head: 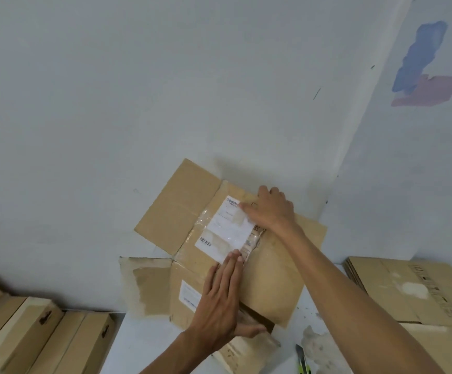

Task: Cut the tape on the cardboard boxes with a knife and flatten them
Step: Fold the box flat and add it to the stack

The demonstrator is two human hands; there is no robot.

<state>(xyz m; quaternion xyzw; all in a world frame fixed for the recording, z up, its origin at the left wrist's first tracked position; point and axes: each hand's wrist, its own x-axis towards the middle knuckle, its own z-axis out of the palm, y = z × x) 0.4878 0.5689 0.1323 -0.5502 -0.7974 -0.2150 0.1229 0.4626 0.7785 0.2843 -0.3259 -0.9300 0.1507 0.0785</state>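
1. The cardboard box (219, 238) lies opened out on the white counter (143, 346), its far flaps leaning against the wall (138, 103).
2. Its white shipping label (226, 228) sits under clear tape; only the blue letters "COMFO" and a barcode can be read — the rest is blurred. A second, smaller label (189, 295) is illegible.
3. Your left hand (219, 300) lies flat, fingers straight, pressing the box near the label's near edge.
4. Your right hand (270, 209) presses the far end, fingers bent over the edge; what they grip, if anything, is hidden.
5. The knife (303, 360) — green and black — lies on the counter by your right forearm, cut off by the frame.
6. Flattened boxes (408, 290) are stacked right; long cartons (43, 333) lie left.
7. Blue and pink patches (422, 66) mark the right wall.
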